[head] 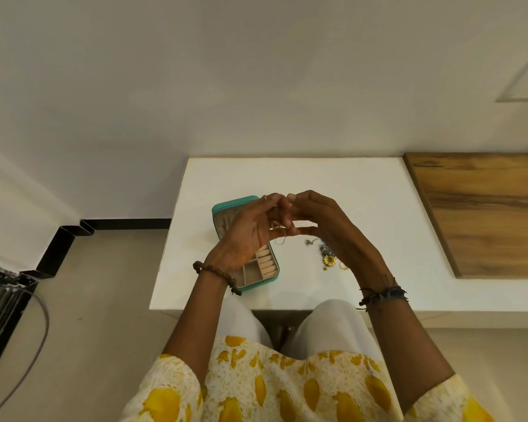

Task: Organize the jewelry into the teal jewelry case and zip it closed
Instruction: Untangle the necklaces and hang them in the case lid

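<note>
Nearest the camera, both forearms extend from yellow-patterned sleeves over white-trousered knees toward the white rectangular table (pixel 363 190). The left wrist carries a brown beaded bracelet (pixel 217 274); the right wrist carries dark thread bands (pixel 381 295). The left hand (pixel 250 236) and the right hand (pixel 320 220) are raised together above the table, fingertips meeting. Between them they pinch a thin pale chain (pixel 277 229), which hangs in a short loop below the fingers; which finger of each hand bears the grip cannot be told. Below and behind the left hand, the teal rectangular jewelry case (pixel 273 263) lies open on the table, its beige lining, square compartments and padded ring rolls exposed; the left hand covers its middle part. To the right of the case, on the table beneath the right hand, lies a small loose pile of jewelry (pixel 326 254), including a yellow flower-shaped piece and silver-toned pieces. A wood-grain panel (pixel 482 208) adjoins the table at the far right.
</note>
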{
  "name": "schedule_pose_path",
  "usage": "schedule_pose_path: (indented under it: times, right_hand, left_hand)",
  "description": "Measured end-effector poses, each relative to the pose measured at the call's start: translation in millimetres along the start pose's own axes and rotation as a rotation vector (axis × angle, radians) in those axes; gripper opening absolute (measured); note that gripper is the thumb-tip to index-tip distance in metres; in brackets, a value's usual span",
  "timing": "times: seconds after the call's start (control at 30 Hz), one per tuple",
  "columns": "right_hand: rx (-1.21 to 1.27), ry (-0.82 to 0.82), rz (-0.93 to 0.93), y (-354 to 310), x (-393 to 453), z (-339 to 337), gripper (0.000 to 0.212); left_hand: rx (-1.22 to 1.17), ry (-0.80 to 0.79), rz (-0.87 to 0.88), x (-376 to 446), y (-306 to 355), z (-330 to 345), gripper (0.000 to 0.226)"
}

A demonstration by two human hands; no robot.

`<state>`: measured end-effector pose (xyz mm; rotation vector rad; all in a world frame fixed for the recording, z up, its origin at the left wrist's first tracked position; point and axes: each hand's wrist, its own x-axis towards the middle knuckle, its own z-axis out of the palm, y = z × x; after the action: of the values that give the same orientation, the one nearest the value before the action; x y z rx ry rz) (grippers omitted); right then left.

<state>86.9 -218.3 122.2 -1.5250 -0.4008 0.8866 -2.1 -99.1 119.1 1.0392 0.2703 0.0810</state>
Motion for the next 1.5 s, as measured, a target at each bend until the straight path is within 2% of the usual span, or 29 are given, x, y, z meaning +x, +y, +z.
schedule_pose_path:
  times: [0.17, 0.37, 0.43, 0.5, 0.6, 0.63, 0.7, 0.77, 0.83, 0.97, 1.1, 1.23, 1.33, 1.5]
  right_hand:
    - [0.186, -0.072, 0.089, 0.0, -2.6, 2.1, 0.023]
    - [0.188, -0.073, 0.126, 2.2, -5.0, 7.6, 0.022]
    - [0.268, -0.058, 0.127, 2.4, -4.1, 8.7, 0.024]
    - [0.342, -0.034, 0.111, 3.4, -2.5, 9.1, 0.026]
    - [0.336, 0.011, 0.082, 5.8, 1.2, 11.0, 0.026]
    - [0.296, 0.016, 0.071, 6.9, 2.7, 12.8, 0.026]
    - [0.166, 0.01, 0.038, 9.0, 5.9, 17.8, 0.025]
    - [0.059, -0.002, 0.004, 11.5, 9.7, 22.8, 0.024]
    - [0.015, -0.004, -0.009, 14.5, 14.9, 26.1, 0.022]
    - [-0.141, 0.035, -0.005, 24.1, 25.4, 34.4, 0.02]
    - [-0.387, 0.161, -0.071, 43.4, 40.9, 51.1, 0.017]
    - [-0.366, 0.375, -0.21, 67.3, 55.9, 70.8, 0.013]
    - [-0.387, 0.452, -0.258, 79.7, 64.3, 77.7, 0.012]
    - [-0.484, 0.604, -0.306, 92.8, 68.7, 89.9, 0.014]
  left_hand:
    - [-0.004, -0.007, 0.035, -5.8, 2.7, 2.5, 0.03]
    - [-0.003, -0.055, 0.079, -8.3, -4.3, -5.3, 0.037]
    - [-0.099, -0.033, 0.102, -9.1, -9.0, -9.4, 0.032]
    - [-0.247, 0.038, 0.109, -11.3, -13.1, -18.8, 0.019]
    - [-0.367, 0.111, 0.036, -18.0, -15.6, -30.4, 0.036]
    - [-0.32, 0.154, -0.013, -19.4, -16.5, -31.3, 0.031]
    - [-0.073, 0.254, -0.096, -20.2, -18.7, -31.1, 0.009]
    - [0.149, 0.308, -0.128, -20.1, -21.1, -31.2, 0.012]
    - [0.212, 0.346, -0.12, -20.0, -26.3, -38.2, 0.014]
    - [0.052, 0.56, -0.017, -21.6, -36.5, -55.5, 0.01]
    - [0.105, 0.797, 0.081, -15.2, -47.8, -60.5, 0.009]
    - [0.265, 1.017, 0.185, -3.2, -56.1, -61.1, 0.002]
    - [0.338, 1.147, 0.255, 4.7, -60.3, -60.9, 0.004]
    - [0.258, 1.258, 0.291, 15.7, -69.1, -54.1, 0.009]
